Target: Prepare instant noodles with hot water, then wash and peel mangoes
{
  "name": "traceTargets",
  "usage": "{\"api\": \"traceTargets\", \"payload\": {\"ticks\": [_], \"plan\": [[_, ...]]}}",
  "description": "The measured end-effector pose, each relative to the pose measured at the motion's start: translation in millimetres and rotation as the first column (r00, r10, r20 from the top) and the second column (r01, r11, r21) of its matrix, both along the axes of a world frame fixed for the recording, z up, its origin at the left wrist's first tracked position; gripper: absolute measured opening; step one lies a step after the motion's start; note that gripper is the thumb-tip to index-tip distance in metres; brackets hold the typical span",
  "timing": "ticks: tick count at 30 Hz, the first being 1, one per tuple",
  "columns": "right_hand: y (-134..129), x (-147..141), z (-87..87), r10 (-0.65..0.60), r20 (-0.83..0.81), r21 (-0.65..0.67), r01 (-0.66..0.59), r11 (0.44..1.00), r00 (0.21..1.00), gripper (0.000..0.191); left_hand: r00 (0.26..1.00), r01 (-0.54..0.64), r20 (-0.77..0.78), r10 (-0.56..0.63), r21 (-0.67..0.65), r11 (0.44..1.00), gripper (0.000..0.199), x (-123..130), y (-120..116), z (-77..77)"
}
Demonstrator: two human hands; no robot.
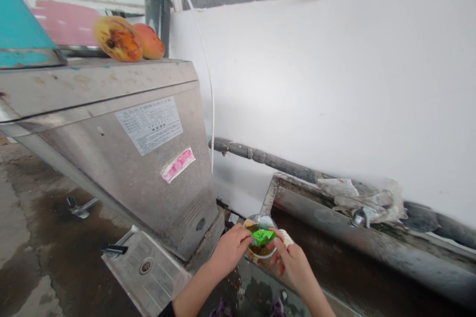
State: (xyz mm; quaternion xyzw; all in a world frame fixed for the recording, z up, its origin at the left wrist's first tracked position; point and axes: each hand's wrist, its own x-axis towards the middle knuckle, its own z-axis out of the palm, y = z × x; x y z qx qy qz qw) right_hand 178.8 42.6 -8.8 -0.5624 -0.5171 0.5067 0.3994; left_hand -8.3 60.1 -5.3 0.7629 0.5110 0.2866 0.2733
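Gripping a green packet (pixel 263 237) by its left edge, the left hand (pixel 231 245) has its fingers pinched together; the right hand (pixel 293 260) closes thumb and forefinger on the packet's other side. The packet is over a round container (pixel 264 256), between the steel cabinet (pixel 148 178) and the long trough (pixel 320 215) along the wall.

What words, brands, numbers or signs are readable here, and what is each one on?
None can be read with certainty.
White label on the side of the metal cabinet: rows of print, too small and blurred to read.
Pink-and-white sticker below it: pink markings, too blurred to read.
Green packet at the fingers of the left hand and right hand: no readable lettering.
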Motion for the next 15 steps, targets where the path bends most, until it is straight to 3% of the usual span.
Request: {"api": "traceTargets", "payload": {"ticks": [3, 6, 9, 15], "plan": [[1.3, 0.2, -5.2, -0.017, 0.242, 0.029, 0.010, 1.000, 0.970, 0.032, 0.999, -0.017, -0.027, 0.017, -0.006, 1.000, 0.021, -0.2, -0.7, 1.7], [-1.1, -2.5, -5.7, -0.072, 0.381, 0.138, 0.020, 0.990, 0.922, 0.028, 0.998, -0.028, -0.059, 0.028, -0.004, 1.000, 0.025, 0.2, -2.7, 2.8], [-5.1, -5.7, -2.8, -0.094, 0.434, 0.205, 0.004, 0.979, 0.896, 0.028, 0.997, -0.016, -0.081, 0.017, 0.005, 1.000, 0.032, 2.0, -4.1, 4.1], [-9.1, -7.3, -0.3, -0.125, 0.426, 0.227, 0.028, 0.974, 0.896, 0.022, 0.998, -0.033, -0.058, 0.036, 0.060, 0.998, 0.022, 4.2, -4.2, 9.1]]}}
